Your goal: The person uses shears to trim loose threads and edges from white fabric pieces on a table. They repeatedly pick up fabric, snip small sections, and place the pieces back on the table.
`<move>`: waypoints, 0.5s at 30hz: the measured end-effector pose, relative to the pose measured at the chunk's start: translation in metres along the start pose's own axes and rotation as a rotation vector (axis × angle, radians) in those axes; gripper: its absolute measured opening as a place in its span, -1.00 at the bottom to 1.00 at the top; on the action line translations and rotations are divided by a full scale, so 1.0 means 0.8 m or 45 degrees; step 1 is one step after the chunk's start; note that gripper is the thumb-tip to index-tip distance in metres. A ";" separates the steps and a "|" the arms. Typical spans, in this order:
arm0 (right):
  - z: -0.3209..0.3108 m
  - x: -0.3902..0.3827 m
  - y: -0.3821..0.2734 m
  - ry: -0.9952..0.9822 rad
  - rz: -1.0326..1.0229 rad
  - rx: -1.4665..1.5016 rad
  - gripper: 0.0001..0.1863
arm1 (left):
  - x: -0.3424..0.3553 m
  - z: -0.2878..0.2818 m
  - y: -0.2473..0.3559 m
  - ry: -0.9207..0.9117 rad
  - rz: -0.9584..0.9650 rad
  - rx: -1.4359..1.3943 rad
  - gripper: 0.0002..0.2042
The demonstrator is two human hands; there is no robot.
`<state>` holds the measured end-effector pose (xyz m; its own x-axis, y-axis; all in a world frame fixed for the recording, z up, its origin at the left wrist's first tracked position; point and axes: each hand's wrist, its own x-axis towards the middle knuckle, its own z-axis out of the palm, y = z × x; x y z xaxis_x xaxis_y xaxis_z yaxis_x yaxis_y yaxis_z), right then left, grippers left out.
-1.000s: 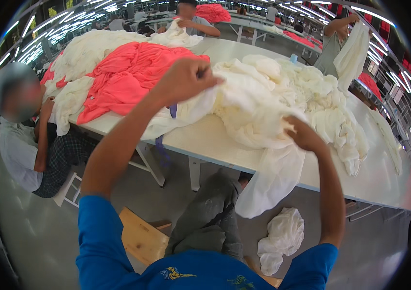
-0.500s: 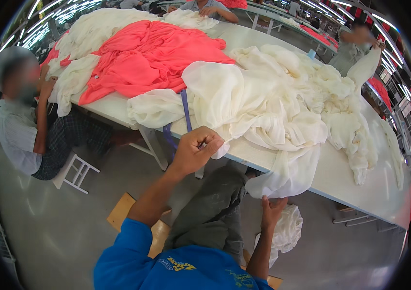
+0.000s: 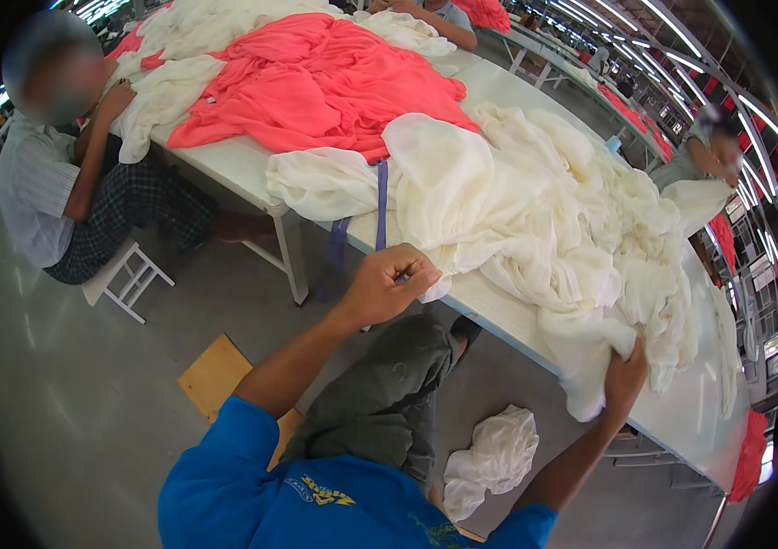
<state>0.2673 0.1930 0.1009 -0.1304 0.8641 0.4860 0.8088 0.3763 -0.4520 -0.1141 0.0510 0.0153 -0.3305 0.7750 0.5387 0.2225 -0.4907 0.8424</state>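
A thin cream garment [image 3: 462, 197] lies bunched along the near edge of the table, part of it hanging over. My left hand [image 3: 391, 284] pinches a small end of its cloth between thumb and fingers, just off the table edge. Farther right, my right hand [image 3: 625, 373] is closed on another part of the same garment, beside a hanging fold. Some of its fingers are hidden by the cloth. More cream garments [image 3: 654, 238] are heaped behind and to the right, and I cannot tell where one ends and another begins.
Coral-red cloth [image 3: 316, 82] is piled on the white table [image 3: 490, 73]. A purple strap [image 3: 382, 206] hangs over its edge. Cream cloth [image 3: 494, 457] lies on the floor beside my legs. A person on a white stool [image 3: 128, 279] sits at left; others work across and at right.
My right hand has moved up and right from under the hanging cloth to the table edge, drawing the garment's hanging part rightward. My left hand keeps its pinch.
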 end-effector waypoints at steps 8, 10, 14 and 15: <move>0.056 0.110 -0.030 0.133 -0.318 -0.278 -0.46 | -0.023 0.031 0.024 0.041 0.070 0.149 -0.75; 0.093 0.061 -0.053 0.023 -0.410 0.029 -0.47 | -0.028 0.030 0.015 0.042 0.216 0.237 -0.82; 0.127 -0.034 -0.142 -0.380 -0.608 0.712 -0.63 | -0.028 0.048 0.034 -0.047 0.218 0.259 -0.81; 0.132 -0.045 -0.163 -0.461 -0.667 0.754 -0.70 | -0.029 0.051 0.036 -0.047 0.236 0.274 -0.79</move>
<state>0.1062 0.1484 0.0635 -0.6583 0.5463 0.5179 0.1751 0.7802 -0.6005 -0.0625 0.0354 0.0267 -0.2329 0.6958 0.6794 0.4672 -0.5326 0.7057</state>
